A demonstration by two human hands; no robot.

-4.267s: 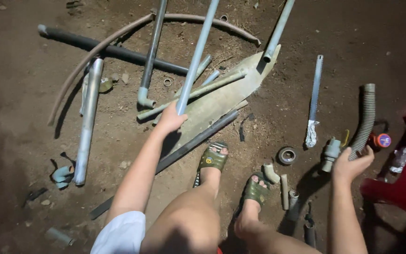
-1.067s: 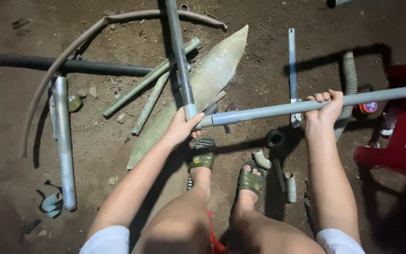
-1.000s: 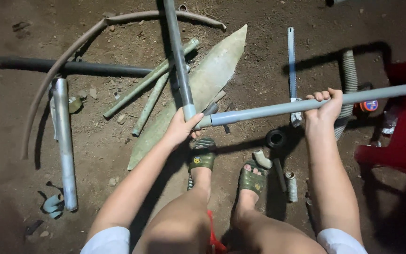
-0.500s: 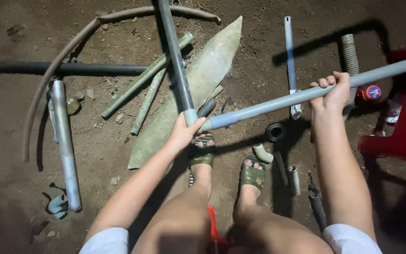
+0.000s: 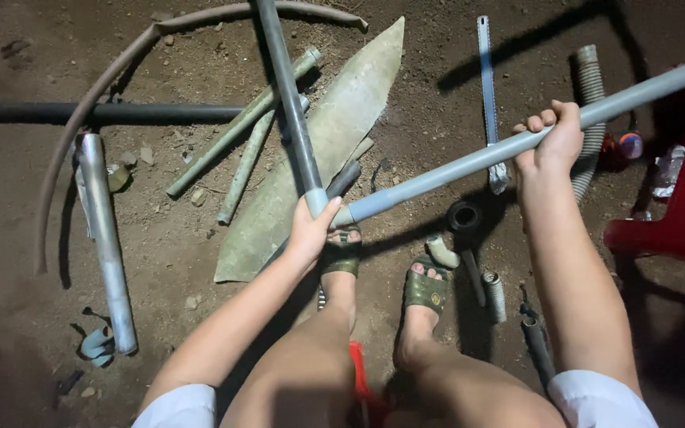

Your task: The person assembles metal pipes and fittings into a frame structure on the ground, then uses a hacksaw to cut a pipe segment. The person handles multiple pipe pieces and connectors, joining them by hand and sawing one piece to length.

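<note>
Grey plastic pipe filled both hands. The left hand (image 5: 311,231) was clamped at the joint where two lengths met, closed around the elbow end: one dark grey pipe (image 5: 285,95) ran from it toward twelve o'clock, and a lighter grey pipe (image 5: 469,162) ran toward two o'clock. The right hand (image 5: 550,141) was wrapped tight around that lighter pipe partway along it, fingers curled over the top, seemingly to steady the long free end, which stayed clear of the ground. The hands were well apart, each gripping firmly. Whether a fitting sat under the left palm could not be told.

Both held pipes hung above the dirt floor, over the person's two sandalled feet (image 5: 426,287), which were planted at six o'clock of the joint.

Loose stock lay about on the ground. At ten o'clock, two greenish pipes (image 5: 239,135) lay side by side at a slant against a pointed flat sheet (image 5: 334,135). One black pipe (image 5: 105,112) lay level at nine o'clock, crossed by one long curved hose (image 5: 89,111). One pale thick pipe (image 5: 109,246) lay upright at eight o'clock. One corrugated hose (image 5: 590,87) and one hacksaw blade (image 5: 487,79) lay at one o'clock, and a red plastic stool (image 5: 683,222) stood at three o'clock.
</note>
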